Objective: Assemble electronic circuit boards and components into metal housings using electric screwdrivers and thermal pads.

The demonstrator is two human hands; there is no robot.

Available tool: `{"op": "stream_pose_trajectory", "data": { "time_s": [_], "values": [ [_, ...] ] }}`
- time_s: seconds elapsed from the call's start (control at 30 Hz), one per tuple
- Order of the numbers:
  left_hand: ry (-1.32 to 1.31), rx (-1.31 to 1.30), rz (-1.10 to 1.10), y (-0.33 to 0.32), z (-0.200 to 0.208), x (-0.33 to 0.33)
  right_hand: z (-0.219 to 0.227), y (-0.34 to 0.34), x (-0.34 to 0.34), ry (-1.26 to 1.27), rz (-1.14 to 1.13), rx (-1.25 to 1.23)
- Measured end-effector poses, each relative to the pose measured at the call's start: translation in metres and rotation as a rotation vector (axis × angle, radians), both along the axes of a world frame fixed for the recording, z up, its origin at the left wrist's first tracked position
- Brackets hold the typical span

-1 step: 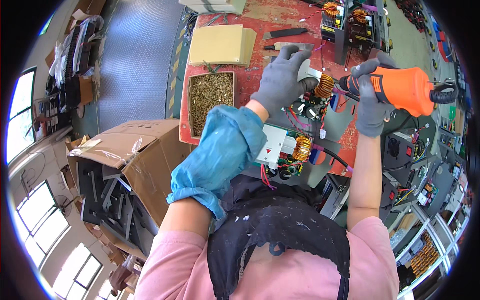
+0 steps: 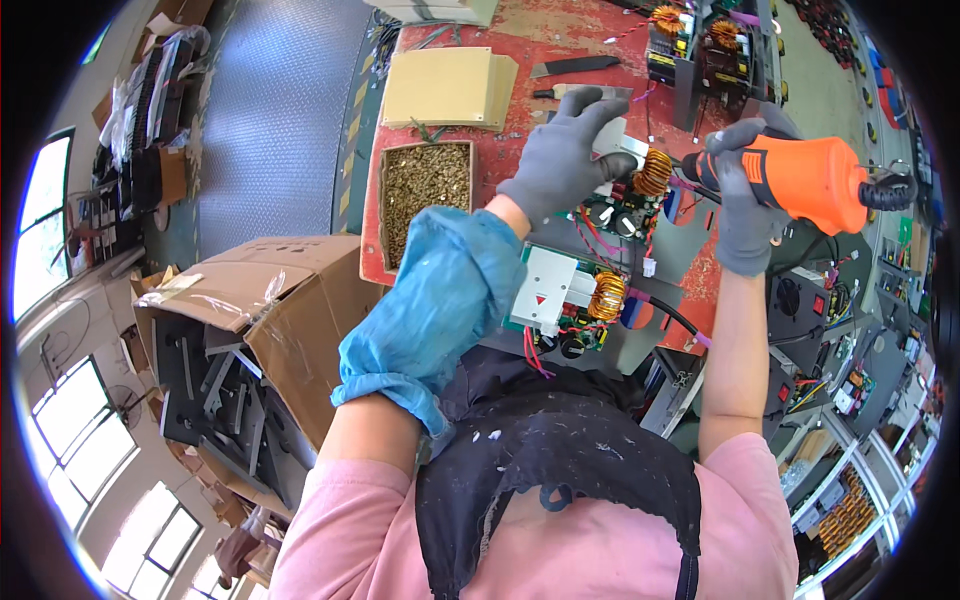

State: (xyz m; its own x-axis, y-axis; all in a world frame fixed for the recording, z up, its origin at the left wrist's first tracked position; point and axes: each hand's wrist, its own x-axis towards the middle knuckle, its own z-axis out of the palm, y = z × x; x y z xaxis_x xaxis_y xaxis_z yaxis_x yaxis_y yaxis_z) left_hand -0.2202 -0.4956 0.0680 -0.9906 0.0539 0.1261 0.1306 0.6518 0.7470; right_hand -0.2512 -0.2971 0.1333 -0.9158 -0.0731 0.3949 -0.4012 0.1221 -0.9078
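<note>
My left hand (image 2: 563, 155), in a grey glove with a blue sleeve cover on the forearm, presses down on a circuit board (image 2: 622, 205) that carries a copper coil (image 2: 656, 172) and a white metal block. My right hand (image 2: 745, 205), also in a grey glove, is shut on an orange power screwdriver (image 2: 800, 182) whose tip points left at the board beside the coil. A second circuit board (image 2: 568, 300) with its own copper coil and a white block lies nearer to my body on the red bench (image 2: 520, 30).
A tray of small brass screws (image 2: 426, 195) sits on the bench's left side, with a stack of tan boards (image 2: 450, 88) behind it. An open cardboard box (image 2: 235, 330) of dark metal parts stands on the floor at left. More assembled boards (image 2: 700, 40) are at the far bench edge.
</note>
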Motion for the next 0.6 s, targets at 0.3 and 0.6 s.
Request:
{"op": "stream_pose_trajectory", "data": {
  "time_s": [0.3,0.6],
  "values": [
    [-0.561,-0.471,0.646,-0.116,-0.042,0.109,0.071,0.051,0.003,-0.013,0.136,-0.377],
    [-0.521,-0.332,0.679,-0.123,-0.072,0.161,0.117,-0.036,0.03,0.151,0.621,-0.21]
  ]
}}
